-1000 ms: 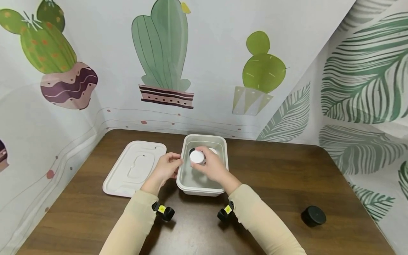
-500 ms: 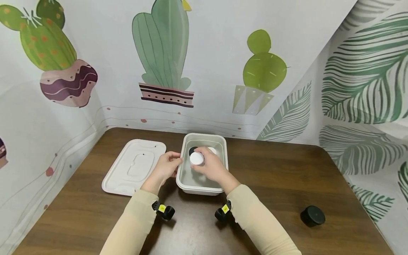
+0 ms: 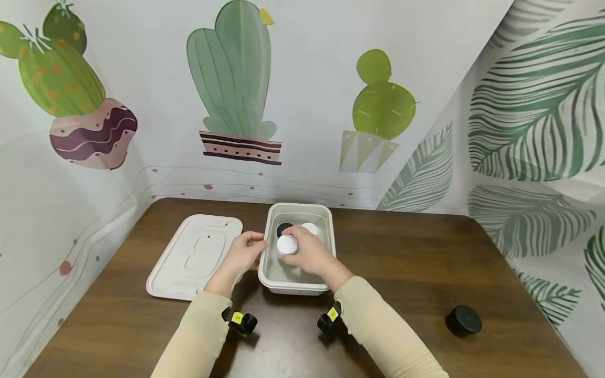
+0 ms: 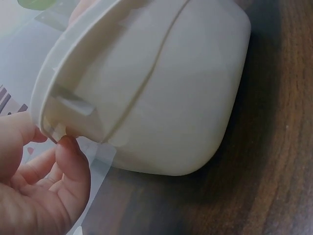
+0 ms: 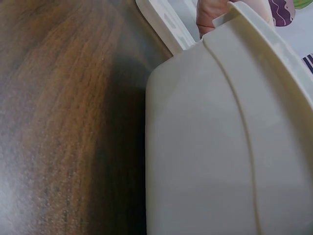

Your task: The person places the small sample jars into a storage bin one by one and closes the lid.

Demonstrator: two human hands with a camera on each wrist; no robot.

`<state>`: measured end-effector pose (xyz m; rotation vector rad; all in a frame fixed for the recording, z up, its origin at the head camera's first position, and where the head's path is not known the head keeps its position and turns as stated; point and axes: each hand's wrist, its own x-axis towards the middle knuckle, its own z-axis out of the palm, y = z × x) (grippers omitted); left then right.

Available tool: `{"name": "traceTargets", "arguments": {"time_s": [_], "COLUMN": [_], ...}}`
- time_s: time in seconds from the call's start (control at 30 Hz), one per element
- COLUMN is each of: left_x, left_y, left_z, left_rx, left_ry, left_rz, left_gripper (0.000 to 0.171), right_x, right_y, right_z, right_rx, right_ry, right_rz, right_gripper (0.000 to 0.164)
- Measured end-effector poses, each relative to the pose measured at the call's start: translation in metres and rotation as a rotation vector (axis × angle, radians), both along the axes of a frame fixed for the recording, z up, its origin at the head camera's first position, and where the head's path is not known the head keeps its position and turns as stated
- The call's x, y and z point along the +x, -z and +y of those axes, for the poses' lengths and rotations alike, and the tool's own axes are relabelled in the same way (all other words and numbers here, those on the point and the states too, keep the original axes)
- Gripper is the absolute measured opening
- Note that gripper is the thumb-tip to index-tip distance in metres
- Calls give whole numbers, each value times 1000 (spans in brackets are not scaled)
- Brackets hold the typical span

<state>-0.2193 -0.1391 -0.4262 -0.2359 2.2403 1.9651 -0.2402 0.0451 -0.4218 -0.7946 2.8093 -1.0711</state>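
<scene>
A pale grey plastic box [image 3: 293, 286] stands uncovered on the table. My left hand [image 3: 238, 259] pinches its left rim between thumb and fingers, as the left wrist view shows close up. Inside the box, my right hand [image 3: 309, 253] grips a round white-topped container [image 3: 287, 245] from its right side. Beyond that hand, a black round piece [image 3: 283, 229] and a second white round piece [image 3: 310, 228] lie in the far part of the box. The right wrist view takes in the box's outer wall [image 5: 195, 147] but not the right hand.
A flat white lid [image 3: 198, 257] lies on the brown table [image 3: 402, 262], left of the box. Far to the right sits a short black cylindrical container [image 3: 463, 321]. A wall cloth printed with cacti and leaves hangs behind the table.
My right hand has drawn the white-topped container toward the near side of the box, uncovering more of the black and white pieces behind. The left hand stays at the rim. The head view shifts slightly.
</scene>
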Motion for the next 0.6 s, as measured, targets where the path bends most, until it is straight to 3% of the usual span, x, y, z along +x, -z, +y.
{"name": "traceTargets", "arguments": {"time_s": [0.6], "left_x": [-1], "left_y": [1], "left_z": [0], "left_rx": [0], "left_ry": [4], "left_rz": [10], "left_gripper": [29], "right_x": [2], "right_y": [0], "right_z": [-1], "right_rx": [177], "right_ry": [-52], "right_rz": [10], "right_gripper": [52]}}
